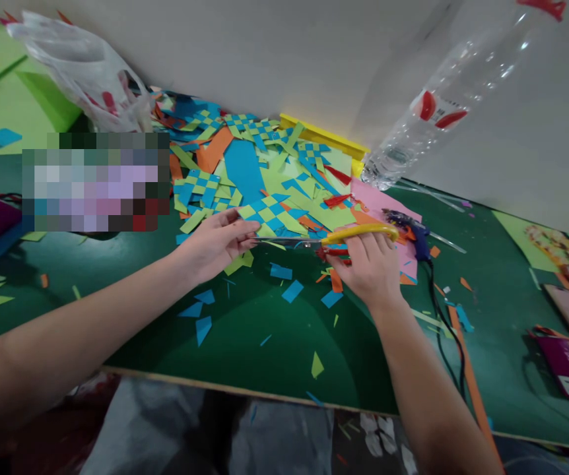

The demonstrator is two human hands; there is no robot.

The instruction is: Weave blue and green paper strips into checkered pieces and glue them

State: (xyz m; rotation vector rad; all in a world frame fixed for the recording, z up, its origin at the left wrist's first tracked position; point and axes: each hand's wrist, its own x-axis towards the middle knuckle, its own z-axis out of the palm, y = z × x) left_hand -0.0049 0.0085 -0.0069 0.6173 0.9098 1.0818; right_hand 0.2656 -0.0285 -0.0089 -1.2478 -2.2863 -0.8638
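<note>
- Green table [284, 356] with scraps [293, 291], pale wall [284, 59] behind; pixelated patch [96, 181] far left.
- Left hand [215, 245] pinches the weave [272, 212], mid-table.
- Right hand [372, 267], wrapped closed, holds scissors [361, 232] along the weave's near edge; tips unclear.
- Bottle [443, 109], far right: cap [544, 6] cut off.

Both forearms [101, 313] reach forward — the left hand [215, 247] pinching, the right hand [373, 270] gripping with curled fingers [372, 247].

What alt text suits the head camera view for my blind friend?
A person's left fingers hold a blue-and-green woven paper piece; the right fingers hold yellow-handled scissors, blades by its near edge. More woven pieces and paper scraps lie on the green table.
</note>
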